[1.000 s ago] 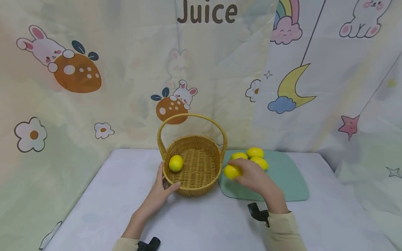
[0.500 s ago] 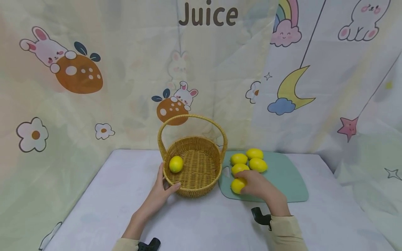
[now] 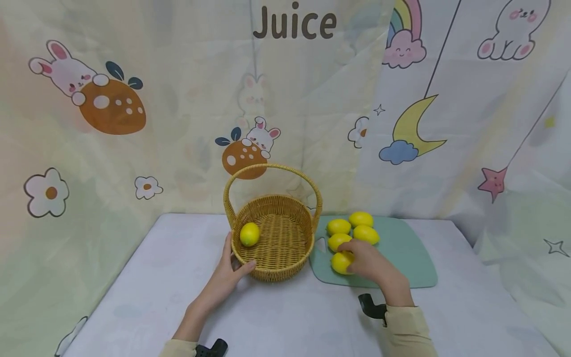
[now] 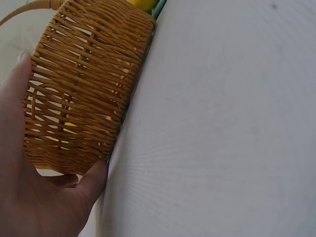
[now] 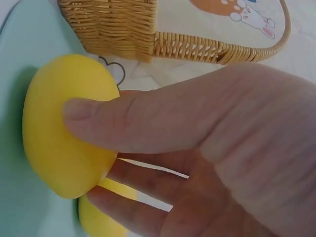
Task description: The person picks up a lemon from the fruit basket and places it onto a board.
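A wicker basket [image 3: 281,238] with a tall handle stands on the table, one yellow lemon [image 3: 250,234] lying inside at its left. My left hand [image 3: 223,277] grips the basket's left front side, thumb near the rim; the left wrist view shows that hand [image 4: 44,187] against the woven wall. On the green board [image 3: 401,253], my right hand [image 3: 370,265] holds the frontmost lemon [image 3: 341,263]. In the right wrist view the thumb lies across this lemon [image 5: 64,133], with the other fingers partly hidden on its far side. Several more lemons [image 3: 366,234] are grouped just behind.
The white-covered table [image 3: 285,322] runs up to a printed fabric backdrop [image 3: 187,124]. The board lies immediately right of the basket. The basket's handle [image 3: 273,165] arches above its opening. A black camera mount [image 3: 372,307] sits on the right wrist.
My right hand has brought its lemon forward and down to the board's front part, then shifted it slightly right. Another lemon behind it has come into sight. The left hand and basket stay put.
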`<state>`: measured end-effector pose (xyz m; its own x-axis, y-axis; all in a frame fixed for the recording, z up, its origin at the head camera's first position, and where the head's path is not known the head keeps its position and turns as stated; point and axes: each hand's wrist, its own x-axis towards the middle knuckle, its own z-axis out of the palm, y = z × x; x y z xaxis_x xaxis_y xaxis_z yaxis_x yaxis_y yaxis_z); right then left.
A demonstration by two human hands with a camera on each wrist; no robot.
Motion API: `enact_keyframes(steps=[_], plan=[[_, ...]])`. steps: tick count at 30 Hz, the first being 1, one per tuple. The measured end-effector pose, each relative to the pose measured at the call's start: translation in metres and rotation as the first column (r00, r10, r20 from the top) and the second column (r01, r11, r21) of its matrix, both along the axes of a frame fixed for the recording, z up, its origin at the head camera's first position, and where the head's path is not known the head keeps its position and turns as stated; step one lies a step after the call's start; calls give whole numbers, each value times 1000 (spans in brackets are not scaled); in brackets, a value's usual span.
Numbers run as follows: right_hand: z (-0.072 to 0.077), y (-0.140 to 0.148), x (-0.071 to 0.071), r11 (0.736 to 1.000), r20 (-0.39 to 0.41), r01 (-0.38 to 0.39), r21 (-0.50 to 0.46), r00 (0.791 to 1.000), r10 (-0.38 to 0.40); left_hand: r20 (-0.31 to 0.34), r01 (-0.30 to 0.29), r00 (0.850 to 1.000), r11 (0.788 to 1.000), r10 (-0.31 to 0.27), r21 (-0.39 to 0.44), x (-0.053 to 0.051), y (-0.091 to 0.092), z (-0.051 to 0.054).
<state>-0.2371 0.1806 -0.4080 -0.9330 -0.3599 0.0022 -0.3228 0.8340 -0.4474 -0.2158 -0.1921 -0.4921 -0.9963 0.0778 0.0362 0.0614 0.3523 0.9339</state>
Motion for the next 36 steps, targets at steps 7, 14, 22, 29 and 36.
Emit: enact_keyframes(steps=[7, 14, 22, 29, 36], plan=[[0, 1, -2, 1000, -51, -15, 8, 999, 15, 15, -6, 1000, 1000, 6, 4, 0, 1, -1], [0, 2, -1, 1000, -54, -2, 23, 999, 4, 14, -6, 1000, 1000, 6, 9, -1, 1, -2], [8, 3, 2, 1000, -45, 4, -14, 999, -5, 9, -4, 1000, 1000, 4, 12, -1, 2, -1], [18, -4, 7, 999, -44, -6, -46, 999, 4, -12, -1, 1000, 1000, 1, 4, 2, 2, 1], [20, -21, 6, 994, -96, -66, -85, 994, 58, -3, -4, 1000, 1000, 4, -1, 2, 1, 2]])
